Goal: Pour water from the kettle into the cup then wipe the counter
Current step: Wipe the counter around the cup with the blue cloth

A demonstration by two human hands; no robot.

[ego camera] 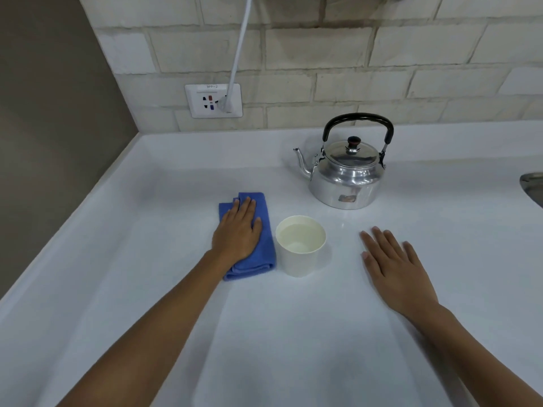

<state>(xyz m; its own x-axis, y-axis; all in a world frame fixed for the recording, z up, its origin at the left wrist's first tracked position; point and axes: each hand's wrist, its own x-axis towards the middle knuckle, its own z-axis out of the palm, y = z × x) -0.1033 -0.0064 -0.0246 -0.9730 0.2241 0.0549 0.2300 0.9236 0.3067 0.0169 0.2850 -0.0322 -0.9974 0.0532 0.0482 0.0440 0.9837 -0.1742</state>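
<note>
Paper cup (300,245) of water mid-table (147,289), just beside blue cloth (266,254). Left hand (237,230) flat on cloth, right hand (393,265) flat, empty; neither grip closed. Risk: sideways wipe knocks cup, spills. Kettle (346,174) behind, upright.

Ahead of me the wall (338,54) is pale brick-shaped tile with dark grout lines. A white socket plate (213,100) sits low on it, carrying a small printed label along its top edge. A white plug (224,104) fills its right side, and a white cable (241,39) climbs from it out of view. On my left stands a plain grey-brown wall (50,113). At the far right edge I glimpse a metal sink rim (533,185).
</note>
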